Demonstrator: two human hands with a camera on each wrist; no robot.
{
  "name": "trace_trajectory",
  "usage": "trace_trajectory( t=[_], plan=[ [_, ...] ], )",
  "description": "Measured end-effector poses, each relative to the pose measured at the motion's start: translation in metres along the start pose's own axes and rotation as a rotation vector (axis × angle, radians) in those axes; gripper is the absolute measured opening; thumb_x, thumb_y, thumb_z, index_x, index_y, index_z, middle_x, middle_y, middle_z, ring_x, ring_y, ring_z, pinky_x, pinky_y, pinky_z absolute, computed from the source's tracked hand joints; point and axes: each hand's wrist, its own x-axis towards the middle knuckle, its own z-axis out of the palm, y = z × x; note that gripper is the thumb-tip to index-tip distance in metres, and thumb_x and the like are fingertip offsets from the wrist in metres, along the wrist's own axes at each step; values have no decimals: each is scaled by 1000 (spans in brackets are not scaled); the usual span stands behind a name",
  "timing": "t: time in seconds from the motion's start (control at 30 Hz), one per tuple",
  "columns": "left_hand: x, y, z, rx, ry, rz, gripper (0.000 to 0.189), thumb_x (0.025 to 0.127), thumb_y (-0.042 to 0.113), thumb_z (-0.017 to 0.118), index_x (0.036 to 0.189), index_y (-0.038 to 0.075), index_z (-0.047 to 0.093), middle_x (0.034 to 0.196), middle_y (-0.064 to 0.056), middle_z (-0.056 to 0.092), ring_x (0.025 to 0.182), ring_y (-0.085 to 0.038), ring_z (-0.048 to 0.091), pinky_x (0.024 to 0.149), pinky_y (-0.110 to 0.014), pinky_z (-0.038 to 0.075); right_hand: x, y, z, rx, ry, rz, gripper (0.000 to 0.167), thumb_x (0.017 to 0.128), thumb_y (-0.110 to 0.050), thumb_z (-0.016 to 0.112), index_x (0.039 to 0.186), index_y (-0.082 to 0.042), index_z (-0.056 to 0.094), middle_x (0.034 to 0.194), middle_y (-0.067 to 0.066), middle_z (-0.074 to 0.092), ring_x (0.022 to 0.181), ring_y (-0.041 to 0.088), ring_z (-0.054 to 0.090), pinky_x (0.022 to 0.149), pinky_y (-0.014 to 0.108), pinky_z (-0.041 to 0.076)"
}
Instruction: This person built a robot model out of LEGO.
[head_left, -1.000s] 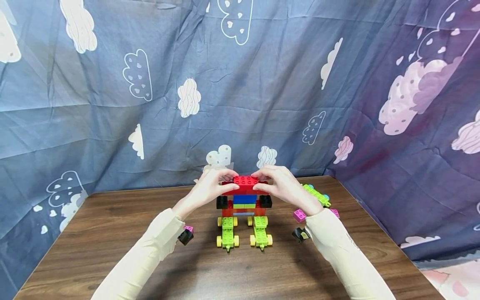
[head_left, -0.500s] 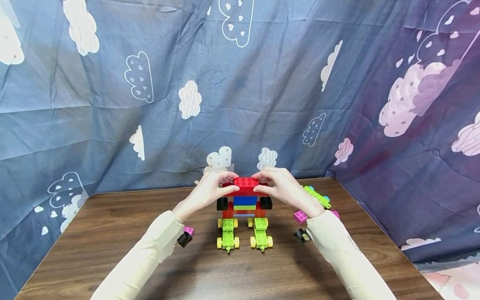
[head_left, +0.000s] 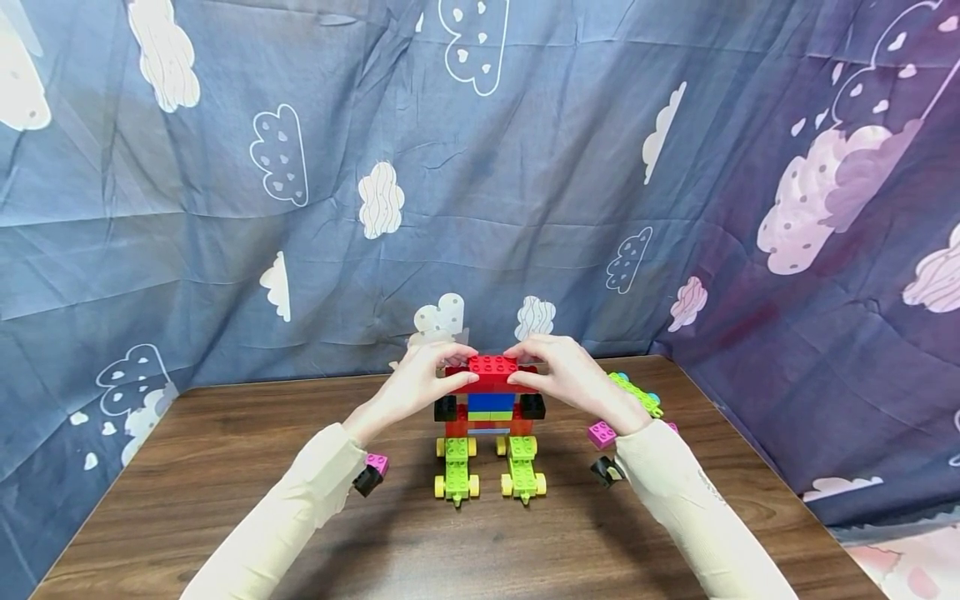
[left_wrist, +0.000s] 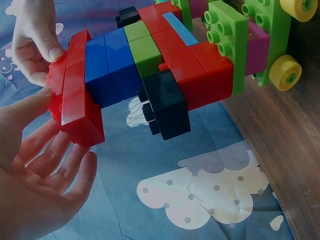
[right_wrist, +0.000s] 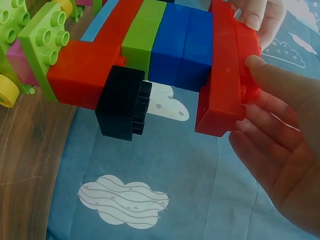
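Observation:
A toy-brick figure stands on two lime green wheeled bases point(head_left: 457, 477) with yellow wheels. Its body stacks red, lime green and blue bricks point(left_wrist: 114, 65), with a black brick point(right_wrist: 121, 102) sticking out on each side. Across the top lies a wide red layer point(left_wrist: 80, 112), topped by a red studded brick point(head_left: 492, 367). My left hand point(head_left: 422, 372) pinches the left end of that top brick between thumb and fingers. At its right end my right hand point(head_left: 557, 373) grips it the same way. Several fingers curve below the red layer in the wrist views.
On the wooden table point(head_left: 247, 467), a black piece with a pink brick point(head_left: 377, 463) lies left of the figure. To the right are a pink brick point(head_left: 601, 433), a black piece point(head_left: 604, 472) and a lime green wheeled base point(head_left: 636, 393). A cloud-patterned cloth point(head_left: 465, 217) hangs behind.
The head view has shifted very slightly, so everything sits a few pixels lower. Both hands keep the same hold on the top red brick.

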Motion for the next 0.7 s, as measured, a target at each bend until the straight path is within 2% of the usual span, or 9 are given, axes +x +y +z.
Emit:
trace_trajectory(
  t=[0.13, 0.4, 0.7],
  plan=[
    [0, -1, -1, -7, 6, 0, 34, 90, 24, 73, 119, 9, 69, 112, -8, 71, 99, -22, 68, 89, -42, 58, 0, 0, 0, 1, -4, 4, 34, 83, -25, 80, 114, -13, 72, 108, 3, 75, 95, 16, 70, 86, 36, 58],
    [-2, -2, -4, -12, 10, -19, 31, 91, 23, 72, 119, 11, 69, 113, -6, 72, 99, -20, 68, 91, -39, 58, -1, 0, 1, -7, 8, -15, 33, 84, -24, 79, 115, -13, 72, 107, 3, 75, 95, 17, 70, 86, 38, 58],
    [-9, -8, -15, -59, 25, -66, 34, 92, 25, 70, 122, 10, 68, 123, -9, 69, 108, -27, 66, 95, -48, 55, -1, -2, -1, -7, -1, 4, 35, 84, -25, 79, 115, -13, 72, 109, 5, 74, 96, 20, 69, 85, 40, 58]
  ],
)
